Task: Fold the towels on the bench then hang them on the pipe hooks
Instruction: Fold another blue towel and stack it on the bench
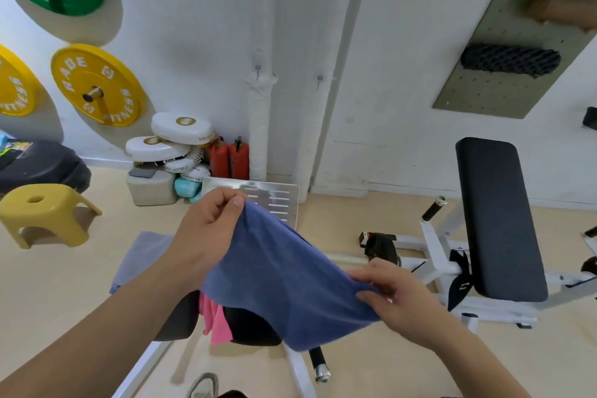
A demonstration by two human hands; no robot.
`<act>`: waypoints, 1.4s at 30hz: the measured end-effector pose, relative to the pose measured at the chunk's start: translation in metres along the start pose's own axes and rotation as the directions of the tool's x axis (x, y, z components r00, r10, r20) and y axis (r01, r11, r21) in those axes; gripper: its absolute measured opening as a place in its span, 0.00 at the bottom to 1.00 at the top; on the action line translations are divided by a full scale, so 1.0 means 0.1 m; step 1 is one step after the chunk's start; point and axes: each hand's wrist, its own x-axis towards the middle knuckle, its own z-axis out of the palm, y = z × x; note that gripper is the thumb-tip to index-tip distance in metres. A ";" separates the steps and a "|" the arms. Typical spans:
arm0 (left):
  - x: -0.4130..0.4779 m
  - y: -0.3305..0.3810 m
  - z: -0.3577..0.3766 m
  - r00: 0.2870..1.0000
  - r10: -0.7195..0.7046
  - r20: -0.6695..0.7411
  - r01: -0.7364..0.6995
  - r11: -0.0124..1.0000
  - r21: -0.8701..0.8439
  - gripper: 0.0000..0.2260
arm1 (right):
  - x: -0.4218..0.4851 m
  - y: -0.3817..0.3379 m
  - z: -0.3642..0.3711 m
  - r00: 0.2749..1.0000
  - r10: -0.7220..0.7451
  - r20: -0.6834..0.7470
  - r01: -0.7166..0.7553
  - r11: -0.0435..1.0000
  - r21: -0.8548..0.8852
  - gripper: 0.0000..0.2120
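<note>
A blue towel (277,271) is stretched in the air between both hands, above the black bench (248,326). My left hand (210,226) pinches its upper left corner. My right hand (391,294) grips its right edge, lower down. A pink towel (214,320) lies on the bench under the blue one and hangs over its edge. A grey towel (142,258) lies to the left, behind my left forearm. Two small hooks, the left hook (257,69) and the right hook (319,79), are fixed on the white wrapped pipes (258,126) at the wall ahead.
A second black bench (497,216) on a white frame stands to the right. A yellow stool (48,213) stands at the left. White pads (181,131), two red extinguishers (229,158) and a metal plate (274,200) stand by the wall. Weight plates (97,84) hang on the wall.
</note>
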 end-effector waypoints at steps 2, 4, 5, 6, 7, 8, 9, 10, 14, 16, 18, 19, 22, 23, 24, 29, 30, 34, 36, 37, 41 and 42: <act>0.12 -0.04 0.01 0.999 -0.037 -0.027 0.037 0.999 0.003 0.10 | 0.12 0.00 0.05 0.996 -0.048 -0.077 0.048 0.999 -0.002 0.21; 0.27 -0.09 -0.02 0.994 -0.084 -0.066 0.082 0.996 -0.032 0.10 | 0.24 -0.02 0.08 0.975 -0.123 -0.183 0.125 0.992 0.002 0.19; 0.35 -0.12 -0.05 0.991 -0.105 -0.078 0.101 0.993 -0.056 0.10 | 0.30 -0.06 0.07 0.966 -0.160 -0.205 0.159 0.987 -0.019 0.19; 0.44 -0.14 -0.07 0.989 -0.119 -0.084 0.113 0.991 -0.077 0.10 | 0.37 -0.11 0.05 0.965 -0.178 -0.191 0.175 0.984 -0.036 0.18; 0.52 -0.17 -0.10 0.988 -0.129 -0.087 0.121 0.988 -0.091 0.10 | 0.44 -0.17 0.01 0.977 -0.169 -0.128 0.163 0.985 -0.056 0.17; 0.60 -0.19 -0.13 0.987 -0.138 -0.087 0.129 0.986 -0.102 0.10 | 0.51 -0.23 -0.02 0.991 -0.133 -0.028 0.130 0.988 -0.082 0.16; 0.70 -0.21 -0.17 0.986 -0.144 -0.085 0.135 0.985 -0.109 0.10 | 0.58 -0.29 -0.04 0.993 -0.087 0.077 0.096 0.988 -0.125 0.13; 0.79 -0.22 -0.20 0.985 -0.152 -0.077 0.143 0.983 -0.115 0.10 | 0.65 -0.35 -0.06 0.987 -0.048 0.155 0.075 0.982 -0.175 0.11; 1.17 -0.24 -0.28 0.987 -0.159 -0.033 0.156 0.985 -0.067 0.10 | 0.82 -0.39 -0.11 0.964 0.008 0.267 0.108 0.902 -0.418 0.07; 1.32 -0.26 -0.33 0.993 -0.114 -0.007 0.114 0.993 0.011 0.10 | 0.91 -0.38 -0.13 0.970 -0.044 0.238 0.180 0.789 -0.588 0.05; 1.47 -0.30 -0.38 0.997 -0.071 0.035 0.069 0.995 0.069 0.10 | 1.01 -0.38 -0.18 0.983 -0.135 0.127 0.185 0.695 -0.695 0.06; 1.54 -0.33 -0.40 0.998 -0.052 0.047 0.047 0.995 0.092 0.10 | 1.06 -0.42 -0.21 0.989 -0.140 0.045 0.132 0.712 -0.690 0.07; 1.77 -0.40 -0.49 0.997 -0.025 0.069 0.017 0.993 0.117 0.09 | 1.25 -0.53 -0.36 0.972 0.136 -0.190 -0.196 0.918 -0.344 0.07; 1.83 -0.40 -0.51 0.997 -0.017 0.081 0.009 0.995 0.098 0.09 | 1.32 -0.55 -0.41 0.944 0.227 -0.240 -0.271 0.948 -0.166 0.08; 1.89 -0.38 -0.54 0.996 -0.011 0.094 0.004 0.997 0.073 0.09 | 1.40 -0.56 -0.46 0.919 0.274 -0.284 -0.291 0.956 -0.020 0.09; 1.98 -0.36 -0.67 0.989 -0.020 0.147 0.015 0.999 0.033 0.09 | 1.59 -0.57 -0.50 0.868 0.355 -0.346 -0.224 0.903 0.366 0.11; 1.95 -0.41 -0.71 0.986 -0.029 0.163 0.022 0.999 0.043 0.09 | 1.59 -0.54 -0.47 0.866 0.366 -0.342 -0.220 0.891 0.396 0.10; 1.65 -0.73 -0.80 0.974 -0.073 0.217 0.059 0.996 0.070 0.10 | 1.50 -0.33 -0.20 0.894 0.369 -0.253 -0.271 0.896 0.352 0.15; 1.44 -1.02 -0.79 0.957 -0.155 0.244 0.129 0.985 0.118 0.10 | 1.45 -0.16 -0.01 0.911 0.367 -0.188 -0.303 0.905 0.298 0.11; 1.32 -1.18 -0.79 0.949 -0.187 0.255 0.147 0.975 0.167 0.10 | 1.42 -0.08 0.11 0.918 0.368 -0.146 -0.322 0.908 0.268 0.10; 0.83 -1.77 -0.80 0.894 -0.330 0.302 0.226 0.916 0.332 0.11 | 1.33 0.22 0.65 0.901 0.432 0.039 -0.430 0.878 0.209 0.07; 0.70 -1.84 -0.80 0.890 -0.344 0.299 0.229 0.905 0.358 0.11 | 1.31 0.26 0.77 0.887 0.453 0.092 -0.461 0.855 0.236 0.07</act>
